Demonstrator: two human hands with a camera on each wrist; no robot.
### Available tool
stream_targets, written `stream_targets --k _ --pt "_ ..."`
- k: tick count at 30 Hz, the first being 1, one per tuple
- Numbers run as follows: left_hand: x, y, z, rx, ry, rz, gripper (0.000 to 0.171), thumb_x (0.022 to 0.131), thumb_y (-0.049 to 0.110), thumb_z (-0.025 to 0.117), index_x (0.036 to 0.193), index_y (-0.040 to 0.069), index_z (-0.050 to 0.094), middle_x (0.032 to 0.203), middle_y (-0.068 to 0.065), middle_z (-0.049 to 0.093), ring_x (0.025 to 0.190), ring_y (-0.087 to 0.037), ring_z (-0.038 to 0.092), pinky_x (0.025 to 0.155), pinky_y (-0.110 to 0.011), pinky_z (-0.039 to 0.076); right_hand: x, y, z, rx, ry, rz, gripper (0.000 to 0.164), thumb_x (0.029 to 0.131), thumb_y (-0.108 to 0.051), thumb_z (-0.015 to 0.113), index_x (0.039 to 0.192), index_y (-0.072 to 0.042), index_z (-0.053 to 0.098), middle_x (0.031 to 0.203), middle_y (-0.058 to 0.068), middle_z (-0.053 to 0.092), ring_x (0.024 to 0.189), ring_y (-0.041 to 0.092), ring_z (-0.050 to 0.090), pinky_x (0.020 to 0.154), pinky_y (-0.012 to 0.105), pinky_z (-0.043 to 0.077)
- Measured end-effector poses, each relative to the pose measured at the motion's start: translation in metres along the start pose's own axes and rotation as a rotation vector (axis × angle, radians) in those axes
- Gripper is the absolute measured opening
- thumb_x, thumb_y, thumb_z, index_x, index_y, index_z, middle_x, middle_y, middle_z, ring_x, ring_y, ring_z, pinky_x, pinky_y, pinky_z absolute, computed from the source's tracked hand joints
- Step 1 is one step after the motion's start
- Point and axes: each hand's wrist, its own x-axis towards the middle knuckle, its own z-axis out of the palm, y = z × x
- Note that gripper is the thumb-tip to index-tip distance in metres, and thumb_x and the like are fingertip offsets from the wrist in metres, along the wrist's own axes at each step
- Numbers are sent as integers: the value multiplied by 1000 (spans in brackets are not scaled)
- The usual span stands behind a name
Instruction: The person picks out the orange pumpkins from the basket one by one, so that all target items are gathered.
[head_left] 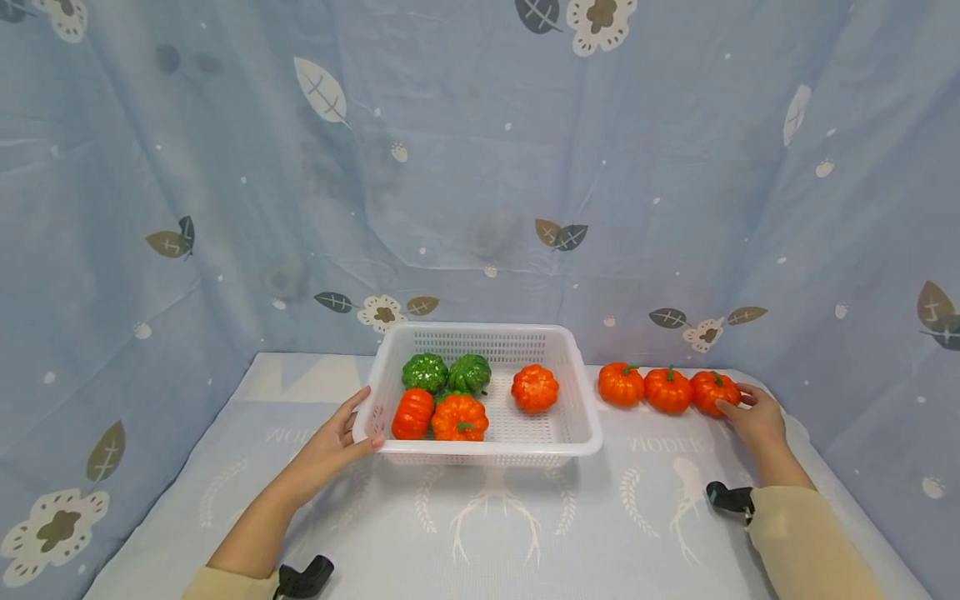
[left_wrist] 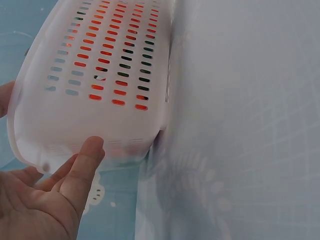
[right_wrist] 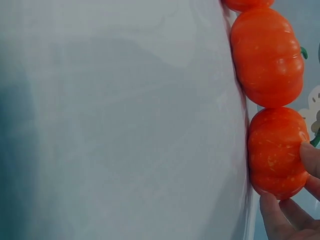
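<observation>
A white plastic basket (head_left: pixel 483 448) with slotted walls stands on the table. Inside are two green pumpkins (head_left: pixel 425 372) at the back left, an orange pumpkin (head_left: pixel 535 388) on the right and two orange ones at the front left; a bit of green shows between them. My left hand (head_left: pixel 330 454) grips the basket's front left corner, thumb and fingers at the rim; in the left wrist view, fingers (left_wrist: pixel 82 172) reach under its wall. Right of the basket, three orange pumpkins form a row. My right hand (head_left: pixel 759 421) holds the rightmost pumpkin (head_left: pixel 712 393) between thumb and fingers.
The middle pumpkin (head_left: pixel 668 390) and left pumpkin (head_left: pixel 621 384) of the row sit close together near the table's back edge. A pale patterned cloth covers the table (head_left: pixel 495 533). Blue printed curtain (head_left: pixel 480 167) hangs behind and at both sides.
</observation>
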Motion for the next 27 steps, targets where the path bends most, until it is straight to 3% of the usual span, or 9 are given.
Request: stream_targets --k 13,19,27 --pt "-1 3 -1 -7 -7 12 93 91 25 73 162 19 12 155 -28 33 136 -44 43 100 -50 48 -20 -17 -10 24 52 -56 62 103 -31 53 153 0 34 155 34 25 138 53 30 106 60 38" --pt "-2 5 -1 -17 -8 16 93 92 23 72 162 20 12 156 -27 33 137 -44 42 100 -48 49 -35 -33 -10 5 78 -106 59 103 -34 53 151 -1 40 154 32 30 137 52 33 102 61 41" --pt "-2 5 -1 -30 -19 28 93 92 23 72 162 19 11 156 -28 32 137 -43 43 100 -48 49 -56 -48 -3 33 70 -205 56 103 -33 55 144 5 46 147 33 39 132 52 39 100 60 44"
